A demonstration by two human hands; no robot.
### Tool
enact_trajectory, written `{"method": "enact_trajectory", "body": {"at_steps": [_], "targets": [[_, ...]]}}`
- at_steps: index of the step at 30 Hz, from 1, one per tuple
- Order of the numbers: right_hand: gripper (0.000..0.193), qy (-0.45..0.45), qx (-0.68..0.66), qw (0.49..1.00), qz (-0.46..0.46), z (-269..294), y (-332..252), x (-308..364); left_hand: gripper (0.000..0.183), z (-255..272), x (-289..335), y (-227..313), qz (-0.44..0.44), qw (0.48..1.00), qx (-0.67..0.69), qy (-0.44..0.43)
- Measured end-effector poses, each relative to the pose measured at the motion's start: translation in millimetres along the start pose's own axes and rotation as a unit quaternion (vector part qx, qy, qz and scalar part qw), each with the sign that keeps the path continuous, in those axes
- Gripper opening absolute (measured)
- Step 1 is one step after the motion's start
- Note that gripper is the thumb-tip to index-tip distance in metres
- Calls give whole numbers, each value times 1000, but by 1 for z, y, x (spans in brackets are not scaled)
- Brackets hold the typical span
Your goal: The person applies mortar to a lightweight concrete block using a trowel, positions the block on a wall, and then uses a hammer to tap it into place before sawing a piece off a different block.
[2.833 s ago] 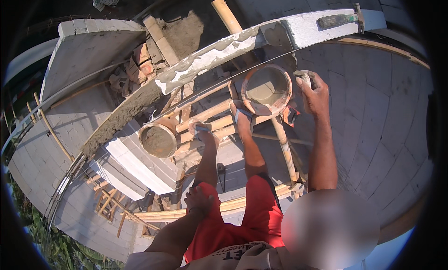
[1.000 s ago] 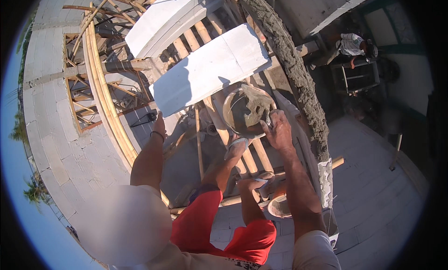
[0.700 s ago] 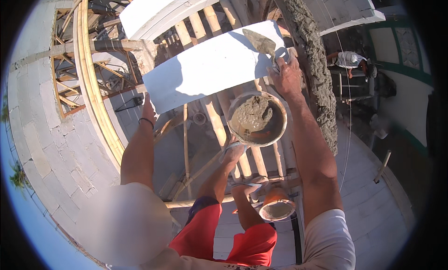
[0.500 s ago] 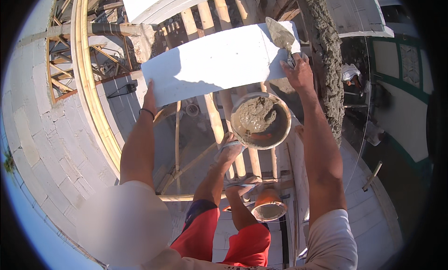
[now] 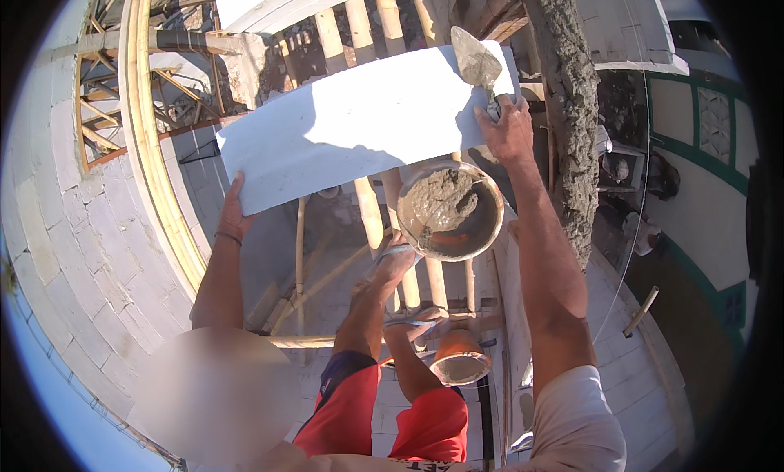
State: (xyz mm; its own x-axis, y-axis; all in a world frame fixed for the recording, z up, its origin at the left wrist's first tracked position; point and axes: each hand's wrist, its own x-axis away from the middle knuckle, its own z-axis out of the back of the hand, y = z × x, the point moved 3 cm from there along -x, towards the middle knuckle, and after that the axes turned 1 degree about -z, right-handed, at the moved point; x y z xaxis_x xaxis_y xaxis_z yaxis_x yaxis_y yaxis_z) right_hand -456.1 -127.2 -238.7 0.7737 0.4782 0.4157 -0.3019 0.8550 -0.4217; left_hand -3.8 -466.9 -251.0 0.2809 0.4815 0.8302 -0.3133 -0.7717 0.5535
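A long white lightweight concrete block [image 5: 367,104] is held up between my hands, its left end lower than its right. My left hand [image 5: 235,212] grips the block's lower left corner, the fingers partly hidden behind it. At the right end, my right hand [image 5: 508,133] is closed around the handle of a mortar-smeared trowel [image 5: 476,61] and also holds the block's edge. The trowel's blade points up and lies over the block's face. Just below the block is a round bucket [image 5: 496,227] with wet grey mortar [image 5: 443,201] in it.
A wall top to the right carries a rough strip of mortar [image 5: 578,137]. My sandalled feet [image 5: 395,264] stand on bamboo poles [image 5: 370,207] with gaps between. An orange bucket [image 5: 460,359] sits lower down. At left are long bamboo poles [image 5: 140,137] and a block wall [image 5: 73,260].
The block has moved a little left, its left end dropping. Both hands have gone with it, and the trowel stays in my right hand.
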Motion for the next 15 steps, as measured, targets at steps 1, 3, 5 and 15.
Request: {"method": "enact_trajectory", "body": {"at_steps": [1,3,5,15], "targets": [[55,6,2,1000,-2,-9,11,1,67,-2,10,2,-17,1000,-6,13],[54,42,-70,997,-18,-11,6,8,64,-13,49,41,-80,996,-44,16],[59,65,-178,981,-46,-28,1,7,62,4,83,91,-148,983,-106,4],[81,15,-387,921,-52,-85,-77,-9,71,-81,250,239,-361,885,-274,107]]}}
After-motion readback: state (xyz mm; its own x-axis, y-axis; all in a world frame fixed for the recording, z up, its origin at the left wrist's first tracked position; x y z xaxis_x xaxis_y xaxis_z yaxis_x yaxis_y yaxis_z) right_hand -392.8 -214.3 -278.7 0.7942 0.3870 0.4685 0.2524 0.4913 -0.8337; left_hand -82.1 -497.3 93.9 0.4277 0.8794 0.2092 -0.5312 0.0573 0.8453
